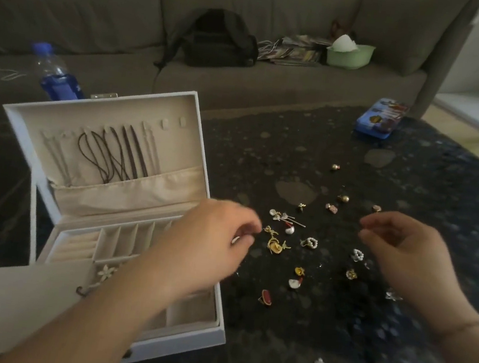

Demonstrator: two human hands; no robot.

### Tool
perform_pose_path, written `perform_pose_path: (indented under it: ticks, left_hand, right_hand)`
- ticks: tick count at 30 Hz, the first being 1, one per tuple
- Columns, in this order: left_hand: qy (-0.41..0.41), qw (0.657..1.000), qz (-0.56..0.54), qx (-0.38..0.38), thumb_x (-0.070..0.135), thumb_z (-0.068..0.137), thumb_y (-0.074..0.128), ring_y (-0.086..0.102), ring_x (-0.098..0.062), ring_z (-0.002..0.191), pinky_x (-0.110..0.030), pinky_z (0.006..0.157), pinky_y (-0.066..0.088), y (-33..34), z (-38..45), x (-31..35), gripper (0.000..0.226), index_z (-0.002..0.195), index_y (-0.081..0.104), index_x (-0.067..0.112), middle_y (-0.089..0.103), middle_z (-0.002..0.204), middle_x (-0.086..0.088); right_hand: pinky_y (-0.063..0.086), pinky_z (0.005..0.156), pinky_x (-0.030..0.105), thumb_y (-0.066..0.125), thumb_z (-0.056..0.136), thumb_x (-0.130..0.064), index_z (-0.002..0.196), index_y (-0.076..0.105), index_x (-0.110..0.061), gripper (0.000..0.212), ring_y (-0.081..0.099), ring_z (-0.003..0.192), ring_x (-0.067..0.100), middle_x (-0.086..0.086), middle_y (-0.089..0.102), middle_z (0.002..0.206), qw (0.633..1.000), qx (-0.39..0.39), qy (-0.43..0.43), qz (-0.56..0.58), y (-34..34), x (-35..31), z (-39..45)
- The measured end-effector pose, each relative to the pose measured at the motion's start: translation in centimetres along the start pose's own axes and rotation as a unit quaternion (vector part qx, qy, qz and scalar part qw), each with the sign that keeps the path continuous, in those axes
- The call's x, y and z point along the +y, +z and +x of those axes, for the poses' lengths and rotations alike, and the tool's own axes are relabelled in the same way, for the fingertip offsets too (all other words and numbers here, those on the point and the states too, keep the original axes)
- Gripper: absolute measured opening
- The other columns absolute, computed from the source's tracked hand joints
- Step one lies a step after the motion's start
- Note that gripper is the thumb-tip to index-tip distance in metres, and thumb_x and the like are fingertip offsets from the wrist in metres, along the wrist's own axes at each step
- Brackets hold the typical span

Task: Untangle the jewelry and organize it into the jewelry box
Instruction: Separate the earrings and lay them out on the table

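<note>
While cords are already hung in the lid of the jewelry box [44, 236] on the table's left, plenty of earrings [277, 243] are left scattered beside it. Left hand [209, 244] and right hand [404, 256] are curled loosely above them; whether anything's pinched can't be told. No writing can be read, tbh.

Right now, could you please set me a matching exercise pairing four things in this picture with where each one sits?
Things:
1. water bottle
2. blue tin
3. backpack
4. cords

Places:
A. on the sofa
B. hanging inside the jewelry box lid
C. far right of the dark table
D. behind the jewelry box, at the left

Pairs: 1-D, 2-C, 3-A, 4-B
</note>
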State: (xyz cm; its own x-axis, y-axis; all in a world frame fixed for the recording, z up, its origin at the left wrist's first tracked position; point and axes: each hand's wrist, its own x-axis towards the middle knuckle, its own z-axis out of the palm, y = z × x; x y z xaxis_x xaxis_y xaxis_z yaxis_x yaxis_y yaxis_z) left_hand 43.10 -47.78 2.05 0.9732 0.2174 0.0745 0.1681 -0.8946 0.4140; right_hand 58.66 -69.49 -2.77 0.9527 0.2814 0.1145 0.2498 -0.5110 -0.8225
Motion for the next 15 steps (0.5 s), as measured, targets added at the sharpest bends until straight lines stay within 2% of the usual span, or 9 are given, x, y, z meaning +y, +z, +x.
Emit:
perform_pose_path:
  ticks: [2,5,8,10,12,15]
  left_hand:
    - [0.003,0.999,0.019,-0.028,0.023,0.096,0.061,0.060,-0.001,0.091,-0.018,0.080,0.049,0.8,3.6,0.2,0.024,0.117,0.068,0.031,0.064,0.104,0.015]
    - [-0.020,0.996,0.049,-0.072,0.019,0.095,0.063,0.062,-0.011,0.099,-0.029,0.087,0.054,2.4,8.1,0.0,0.032,0.126,0.063,0.027,0.064,0.117,0.005]
    - [-0.032,0.992,0.076,-0.096,0.019,0.092,0.067,0.058,-0.017,0.115,-0.033,0.095,0.052,3.7,11.1,-0.7,0.045,0.134,0.056,0.029,0.055,0.134,0.003]
    - [-0.041,0.990,0.076,-0.107,0.019,0.092,0.068,0.053,-0.018,0.123,-0.034,0.098,0.050,4.3,12.1,-1.2,0.047,0.135,0.055,0.032,0.047,0.140,0.004]
    - [-0.050,0.990,0.067,-0.114,0.019,0.092,0.068,0.052,-0.018,0.124,-0.033,0.099,0.049,4.8,12.7,-1.5,0.043,0.131,0.058,0.033,0.045,0.141,0.005]
    - [-0.068,0.990,0.033,-0.116,0.019,0.093,0.068,0.057,-0.012,0.113,-0.027,0.092,0.049,5.4,13.0,-1.8,0.034,0.123,0.064,0.033,0.057,0.128,0.007]
  right_hand:
    - [0.045,0.060,0.015,0.071,0.085,-0.015,0.084,0.067,-0.034,0.019,0.063,0.076,0.007,-0.011,0.069,0.081,0.997,-0.023,-0.004,-0.077,0.1,0.4,0.4]
    - [0.046,0.073,0.025,0.068,0.087,-0.019,0.096,0.066,-0.038,0.021,0.062,0.087,0.008,-0.012,0.067,0.092,0.981,-0.074,0.010,-0.180,-0.1,1.0,0.8]
    - [0.049,0.086,0.031,0.064,0.088,-0.018,0.108,0.068,-0.035,0.026,0.056,0.111,0.016,-0.013,0.063,0.099,0.966,-0.073,0.015,-0.247,-1.0,1.7,1.4]
    - [0.050,0.089,0.035,0.063,0.088,-0.018,0.111,0.067,-0.034,0.028,0.054,0.116,0.021,-0.008,0.065,0.107,0.963,-0.057,0.024,-0.262,-1.5,2.2,1.6]
    - [0.052,0.090,0.037,0.063,0.087,-0.017,0.113,0.066,-0.032,0.030,0.054,0.117,0.023,-0.005,0.066,0.113,0.963,-0.045,0.035,-0.265,-2.1,2.9,1.9]
    - [0.049,0.090,0.036,0.061,0.087,-0.014,0.118,0.065,-0.029,0.035,0.054,0.119,0.026,-0.002,0.067,0.115,0.964,-0.032,0.060,-0.257,-2.7,3.6,2.1]
